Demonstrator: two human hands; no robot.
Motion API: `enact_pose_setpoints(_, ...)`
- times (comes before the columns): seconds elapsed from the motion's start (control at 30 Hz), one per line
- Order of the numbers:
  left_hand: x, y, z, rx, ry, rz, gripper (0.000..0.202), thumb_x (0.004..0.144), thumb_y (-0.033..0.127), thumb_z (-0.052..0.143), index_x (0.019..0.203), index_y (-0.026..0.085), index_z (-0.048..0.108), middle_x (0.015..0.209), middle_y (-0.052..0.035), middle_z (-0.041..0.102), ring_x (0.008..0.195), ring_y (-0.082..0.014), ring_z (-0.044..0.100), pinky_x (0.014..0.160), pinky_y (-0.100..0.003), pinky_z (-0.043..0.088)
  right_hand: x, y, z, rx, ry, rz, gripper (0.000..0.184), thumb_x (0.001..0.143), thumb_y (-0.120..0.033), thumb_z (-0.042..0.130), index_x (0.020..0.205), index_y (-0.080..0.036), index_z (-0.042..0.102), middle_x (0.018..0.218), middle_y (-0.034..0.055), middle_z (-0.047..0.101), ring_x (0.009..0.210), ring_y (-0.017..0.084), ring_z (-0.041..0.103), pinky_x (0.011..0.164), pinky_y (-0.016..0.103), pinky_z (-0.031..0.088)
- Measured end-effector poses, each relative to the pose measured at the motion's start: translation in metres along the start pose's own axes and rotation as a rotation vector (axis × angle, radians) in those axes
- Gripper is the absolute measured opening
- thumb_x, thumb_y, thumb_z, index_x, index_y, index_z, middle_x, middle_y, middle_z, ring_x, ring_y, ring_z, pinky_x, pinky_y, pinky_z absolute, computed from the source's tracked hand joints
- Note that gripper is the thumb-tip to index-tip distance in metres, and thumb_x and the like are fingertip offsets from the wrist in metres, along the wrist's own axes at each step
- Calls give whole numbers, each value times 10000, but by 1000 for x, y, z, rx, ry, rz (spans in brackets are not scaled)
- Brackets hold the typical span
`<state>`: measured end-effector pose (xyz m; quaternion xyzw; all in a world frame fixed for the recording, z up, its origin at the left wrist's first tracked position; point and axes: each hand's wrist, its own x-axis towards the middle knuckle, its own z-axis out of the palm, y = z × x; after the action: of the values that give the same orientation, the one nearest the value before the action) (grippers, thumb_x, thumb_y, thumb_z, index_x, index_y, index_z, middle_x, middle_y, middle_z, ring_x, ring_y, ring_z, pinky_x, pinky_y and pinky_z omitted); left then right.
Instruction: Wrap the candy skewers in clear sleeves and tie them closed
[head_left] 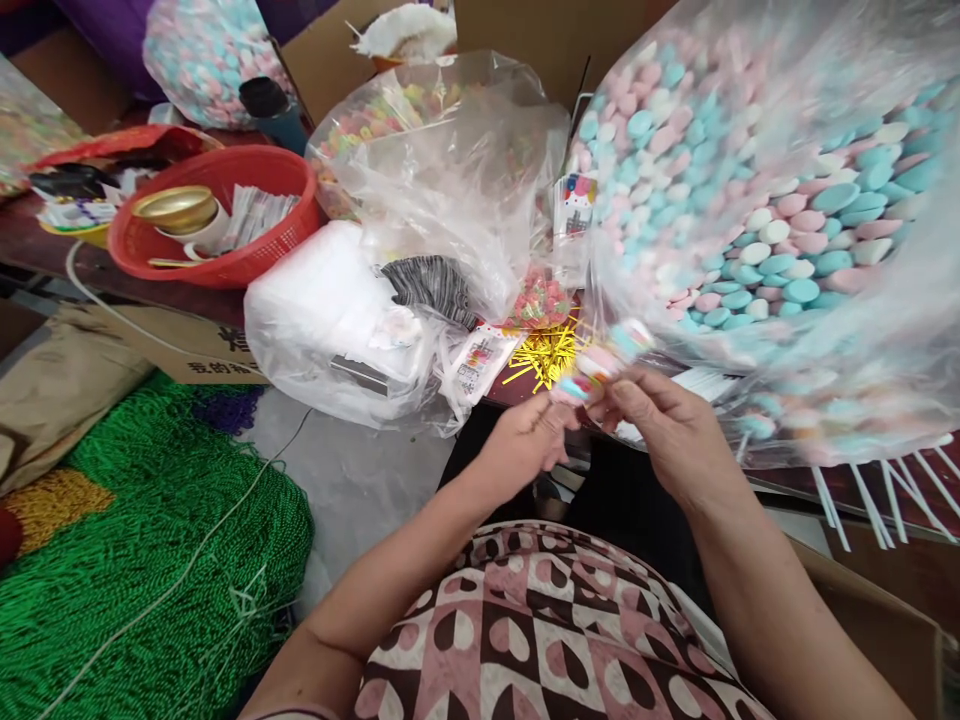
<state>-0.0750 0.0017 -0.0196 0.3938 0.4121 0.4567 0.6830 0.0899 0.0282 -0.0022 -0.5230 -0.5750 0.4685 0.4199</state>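
Between my hands is a blurred pink, white and blue candy strip (600, 362); whether a wrapper surrounds it I cannot make out. My left hand (525, 442) pinches around its lower left end. On the right, the thumb and fingers of my right hand (670, 425) are closed on its underside. Just behind it lie yellow twist ties (545, 352) on the dark red table. A heap of red and green gummy candies (541, 300) sits behind those, partly under plastic. To the right stands a large clear bag of pink, white and blue candies (780, 240).
White sticks (892, 505) jut over the table's front edge. Left of my hands are a plastic bag with white contents (322, 310) and a red basket (292, 215) holding a gold bowl (176, 208). Green cord (187, 500) is piled low on the left.
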Motion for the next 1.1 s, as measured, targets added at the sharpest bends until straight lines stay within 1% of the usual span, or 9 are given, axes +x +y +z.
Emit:
enact_pose_setpoints(0.13, 7, 12, -16, -329, 127, 7, 344, 808, 485, 655, 752, 175, 518, 450, 118, 313, 375, -45, 310, 540, -229, 449, 44, 3, -1, -501, 36, -270, 212, 893, -309, 571, 1007, -213, 721, 974, 66, 750, 893, 241, 688, 791, 389, 536)
enact_pose_setpoints(0.2, 9, 16, -19, -388, 135, 5, 325, 810, 452, 673, 758, 169, 521, 457, 116, 317, 376, -40, 320, 535, -221, 458, 67, 10, 4, -748, -47, -391, 242, 891, -188, 526, 1026, -208, 726, 1037, 74, 745, 959, 263, 671, 841, 405, 513)
enact_pose_setpoints(0.3, 9, 15, -21, -452, 140, -17, 305, 825, 431, 668, 772, 166, 527, 461, 115, 317, 376, -37, 326, 533, -214, 466, 89, 19, 12, -1026, -210, -479, 352, 860, -71, 481, 1111, -188, 699, 1223, 92, 678, 1034, 264, 626, 886, 387, 476)
enact_pose_setpoints(0.37, 9, 13, -21, -482, 153, -37, 305, 829, 432, 664, 777, 164, 529, 463, 115, 317, 373, -36, 325, 527, -212, 467, 94, 23, 16, -1142, -274, -504, 314, 874, -103, 492, 1097, -188, 695, 1225, 109, 661, 1016, 256, 608, 868, 367, 460)
enact_pose_setpoints(0.43, 9, 12, -22, -494, 168, -46, 308, 828, 436, 665, 780, 162, 532, 462, 115, 318, 371, -35, 324, 521, -212, 465, 95, 25, 17, -1171, -308, -496, 239, 902, -159, 489, 1003, -186, 704, 1089, 122, 684, 944, 241, 602, 824, 344, 447)
enact_pose_setpoints(0.6, 13, 11, -26, -501, 172, -25, 323, 814, 453, 675, 786, 162, 537, 459, 116, 324, 369, -37, 326, 518, -216, 465, 98, 29, 12, -991, -291, -481, 209, 901, -186, 499, 765, -182, 658, 856, 101, 671, 837, 212, 587, 787, 321, 424)
enact_pose_setpoints(0.83, 15, 9, -27, -483, 173, -18, 336, 802, 461, 686, 787, 162, 532, 451, 119, 326, 361, -35, 315, 510, -216, 461, 101, 31, -2, -771, -166, -374, 188, 905, -242, 466, 795, -189, 609, 612, -11, 624, 575, 139, 583, 582, 258, 451)
enact_pose_setpoints(0.97, 18, 9, -21, -481, 161, -20, 336, 813, 466, 669, 788, 160, 532, 454, 119, 322, 365, -33, 314, 517, -215, 466, 97, 28, -1, -229, 34, -143, 159, 850, -321, 563, 801, -177, 607, 621, -19, 616, 515, 111, 556, 511, 242, 449)
enact_pose_setpoints(1.1, 28, 12, -13, -425, 211, 19, 356, 799, 481, 668, 780, 148, 543, 607, 46, 528, 476, -54, 482, 546, -218, 481, 88, 19, 4, 256, 97, -15, 255, 757, -409, 710, 753, -181, 597, 756, 19, 680, 570, 95, 592, 497, 215, 464)
